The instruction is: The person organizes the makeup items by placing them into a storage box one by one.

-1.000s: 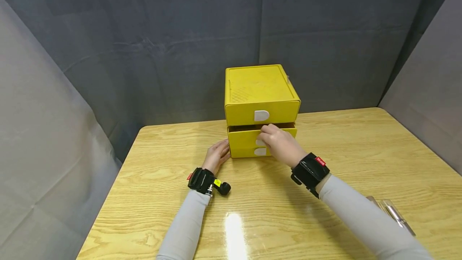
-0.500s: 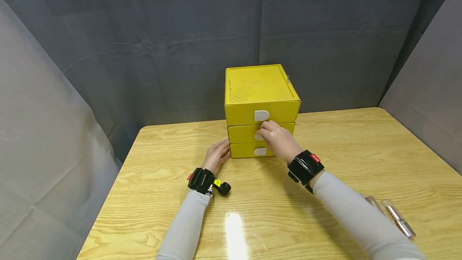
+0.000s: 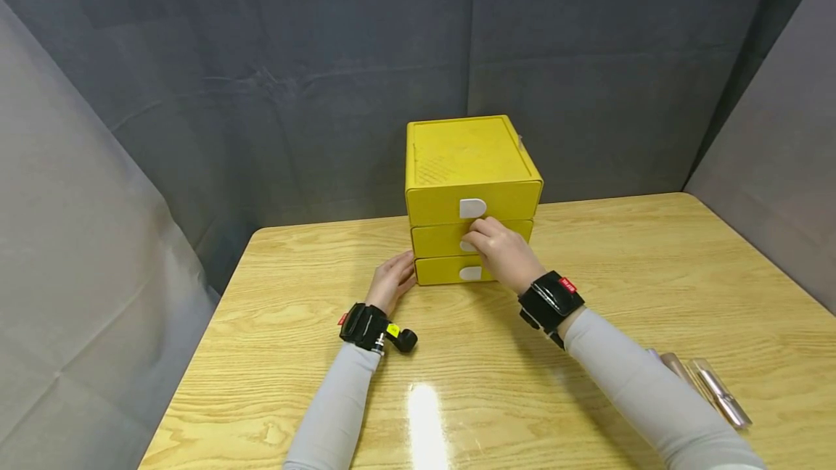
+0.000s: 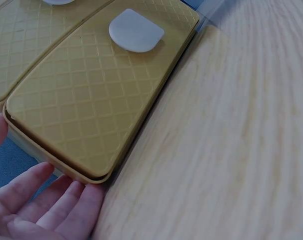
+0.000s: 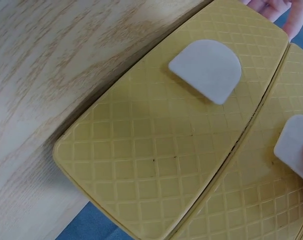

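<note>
Right hand [image 3: 509, 256], fingers curled, pinched the white tab [image 5: 293, 142] at the front of the yellow drawer unit [image 3: 470, 151]; the middle drawer [image 3: 436, 241] lay flush behind it. Left hand [image 3: 390, 281], fingers extended, touched the unit's lower left side.

A yellow three-drawer cabinet [image 3: 472, 191] stands upright, fully closed.

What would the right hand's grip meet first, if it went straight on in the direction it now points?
Probably the front of the middle drawer: the right grip is at that drawer's handle, just before it. The exact gap is hard to judge.
</note>
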Demonstrator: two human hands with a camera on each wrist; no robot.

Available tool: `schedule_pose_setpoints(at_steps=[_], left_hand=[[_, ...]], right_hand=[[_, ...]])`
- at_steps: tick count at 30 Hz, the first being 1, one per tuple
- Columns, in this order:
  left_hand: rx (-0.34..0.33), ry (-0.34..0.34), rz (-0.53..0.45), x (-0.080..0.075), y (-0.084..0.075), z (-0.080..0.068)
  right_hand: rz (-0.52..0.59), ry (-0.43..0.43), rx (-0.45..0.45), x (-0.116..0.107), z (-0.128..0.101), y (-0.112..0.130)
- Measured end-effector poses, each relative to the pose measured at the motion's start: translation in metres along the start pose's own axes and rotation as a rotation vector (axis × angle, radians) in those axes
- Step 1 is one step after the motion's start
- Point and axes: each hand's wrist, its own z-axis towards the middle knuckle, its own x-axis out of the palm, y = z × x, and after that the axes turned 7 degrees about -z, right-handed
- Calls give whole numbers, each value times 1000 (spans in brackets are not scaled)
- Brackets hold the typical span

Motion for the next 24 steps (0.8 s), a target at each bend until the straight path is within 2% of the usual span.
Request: schedule_pose_setpoints(at_steps=[9, 16, 24], left_hand=[[-25, 20, -7, 0, -4, -1], [-38, 34, -2, 0, -5, -3], [-14, 1, -7, 0, -1, -2]], right_hand=[[20, 25, -7, -5, 0, 2], [16, 33, -74, -8, -13, 10], [70, 139, -28, 0, -25, 19]])
